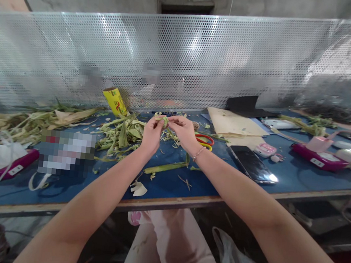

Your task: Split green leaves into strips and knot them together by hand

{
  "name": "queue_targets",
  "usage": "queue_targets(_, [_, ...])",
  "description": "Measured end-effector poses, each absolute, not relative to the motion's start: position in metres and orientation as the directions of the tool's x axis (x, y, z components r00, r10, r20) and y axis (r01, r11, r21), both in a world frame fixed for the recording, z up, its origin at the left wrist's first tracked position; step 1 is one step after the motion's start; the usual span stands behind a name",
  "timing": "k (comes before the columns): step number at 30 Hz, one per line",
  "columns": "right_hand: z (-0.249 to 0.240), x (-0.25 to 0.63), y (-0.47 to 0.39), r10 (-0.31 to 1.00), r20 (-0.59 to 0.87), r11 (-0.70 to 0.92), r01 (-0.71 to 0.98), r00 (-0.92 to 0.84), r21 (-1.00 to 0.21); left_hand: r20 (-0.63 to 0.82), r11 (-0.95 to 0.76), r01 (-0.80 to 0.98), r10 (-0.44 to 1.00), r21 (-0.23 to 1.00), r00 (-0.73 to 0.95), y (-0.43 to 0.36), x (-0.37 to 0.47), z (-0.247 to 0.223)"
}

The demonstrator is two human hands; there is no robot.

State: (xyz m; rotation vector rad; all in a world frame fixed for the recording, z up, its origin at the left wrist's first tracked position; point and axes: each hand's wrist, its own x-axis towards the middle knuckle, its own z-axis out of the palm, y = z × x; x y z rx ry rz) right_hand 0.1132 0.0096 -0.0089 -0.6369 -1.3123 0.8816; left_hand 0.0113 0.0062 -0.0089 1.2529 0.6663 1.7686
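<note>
Over the blue table, my left hand (153, 132) and my right hand (182, 130) meet with fingertips pinched together. Between them is a small curled piece of pale green husk or leaf (165, 121); its exact kind is hard to make out. Just left of my left hand lies a heap of green plant scraps (124, 132). Scissors with red and yellow handles (205, 141) rest beside my right wrist, partly covered by it. Below my hands a green stalk piece (166, 168) and a pale dry scrap (139, 189) lie on the table.
A perforated metal screen (177, 60) stands behind the blue table (169, 190). Long dried husks (69, 117) and a yellow tube (115, 101) are at the left. A black phone (254, 163), brown paper (235, 123) and purple power strips (318, 158) with cables lie about.
</note>
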Motion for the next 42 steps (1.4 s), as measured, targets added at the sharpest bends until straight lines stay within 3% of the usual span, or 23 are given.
queue_targets(6, [-0.007,0.113,0.007,0.845,0.532,0.533,-0.147,0.05,-0.833,0.499,-0.521,-0.299,0.853,0.799,-0.154,0.003,0.011,-0.008])
queue_targets(10, [-0.004,0.115,0.007,0.817,0.576,0.577,-0.031,0.035,-0.816,0.499,-0.526,-0.3,0.85,0.796,-0.167,0.001,0.012,-0.009])
queue_targets(16, [0.001,0.118,0.001,0.643,0.766,0.733,0.28,0.008,-0.619,0.475,-0.51,-0.379,0.86,0.773,-0.188,0.0,0.013,-0.01])
queue_targets(19, [0.003,0.119,-0.002,0.585,0.809,0.775,0.34,-0.065,-0.533,0.45,-0.481,-0.405,0.876,0.778,-0.175,0.001,0.012,-0.011])
queue_targets(23, [0.006,0.122,-0.005,0.58,0.811,0.79,0.296,-0.077,-0.537,0.428,-0.424,-0.464,0.898,0.778,-0.103,0.002,0.01,-0.01])
queue_targets(30, [0.01,0.121,0.002,0.801,0.598,0.598,0.029,-0.023,-0.801,0.418,-0.382,-0.489,0.907,0.784,-0.038,-0.001,0.012,-0.006])
queue_targets(34, [0.009,0.118,0.005,0.857,0.515,0.508,-0.138,-0.02,-0.85,0.421,-0.376,-0.524,0.906,0.764,-0.036,-0.002,0.012,-0.006])
queue_targets(42, [0.008,0.118,0.002,0.841,0.542,0.539,-0.104,-0.001,-0.836,0.448,-0.407,-0.49,0.893,0.771,-0.036,-0.002,0.012,-0.007])
